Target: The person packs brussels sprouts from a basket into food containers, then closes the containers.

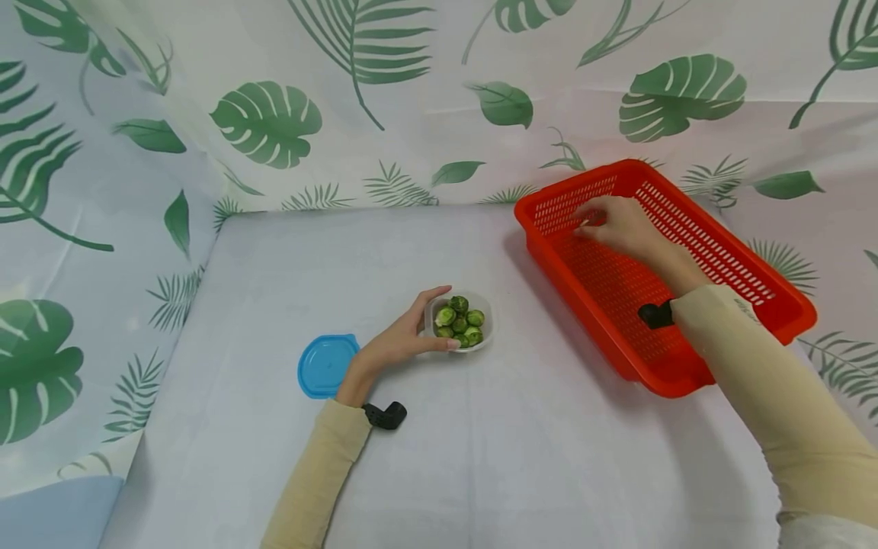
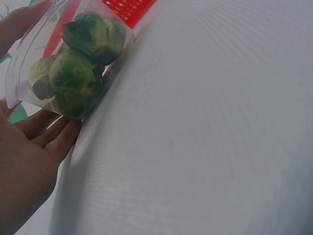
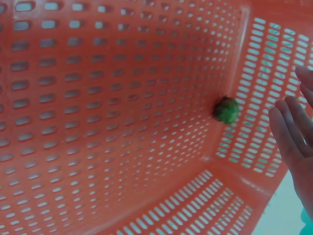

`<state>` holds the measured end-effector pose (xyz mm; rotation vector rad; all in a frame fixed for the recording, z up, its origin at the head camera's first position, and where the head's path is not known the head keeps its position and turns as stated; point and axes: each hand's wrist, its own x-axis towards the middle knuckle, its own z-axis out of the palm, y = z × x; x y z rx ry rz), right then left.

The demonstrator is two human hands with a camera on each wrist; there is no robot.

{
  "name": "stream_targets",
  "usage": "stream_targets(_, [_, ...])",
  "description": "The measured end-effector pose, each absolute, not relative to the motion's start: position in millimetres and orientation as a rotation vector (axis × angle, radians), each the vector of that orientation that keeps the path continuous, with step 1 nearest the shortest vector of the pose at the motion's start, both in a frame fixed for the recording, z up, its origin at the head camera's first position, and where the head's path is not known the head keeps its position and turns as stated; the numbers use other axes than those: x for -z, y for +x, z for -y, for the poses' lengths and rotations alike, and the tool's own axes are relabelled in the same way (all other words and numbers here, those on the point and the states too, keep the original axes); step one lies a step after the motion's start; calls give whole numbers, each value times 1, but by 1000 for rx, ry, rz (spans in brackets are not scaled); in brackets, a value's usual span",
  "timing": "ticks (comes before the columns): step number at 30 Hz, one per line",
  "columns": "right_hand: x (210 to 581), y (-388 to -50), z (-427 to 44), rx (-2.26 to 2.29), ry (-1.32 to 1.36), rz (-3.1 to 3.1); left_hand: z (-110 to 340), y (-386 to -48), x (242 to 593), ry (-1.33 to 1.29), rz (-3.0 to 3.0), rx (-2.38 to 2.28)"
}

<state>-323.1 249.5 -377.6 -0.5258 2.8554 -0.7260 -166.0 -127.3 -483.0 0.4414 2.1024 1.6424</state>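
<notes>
My left hand [image 1: 405, 335] grips a small clear plastic container [image 1: 488, 324] between thumb and fingers. Several green Brussels sprouts [image 1: 461, 322] lie inside it, and through its side they show large in the left wrist view [image 2: 80, 63]. Over the far left part of a red perforated basket [image 1: 583, 305] hovers my right hand [image 1: 620, 227], its fingers loosely bent and holding nothing. A single Brussels sprout [image 3: 226, 110] is inside the basket close to an end wall, beside that hand's fingertips. From the head view it is hidden by the hand.
A blue lid [image 1: 328, 367] lies on the white-covered table [image 1: 411, 473], left of the left wrist. Behind the table hangs a leaf-patterned sheet [image 1: 411, 91]. The basket's raised rim stands along the table's right side.
</notes>
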Motion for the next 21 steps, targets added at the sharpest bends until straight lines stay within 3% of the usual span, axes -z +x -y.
stream_targets(21, [410, -361, -267, 703, -370, -2805, 128, -167, 483, 440, -2112, -1629])
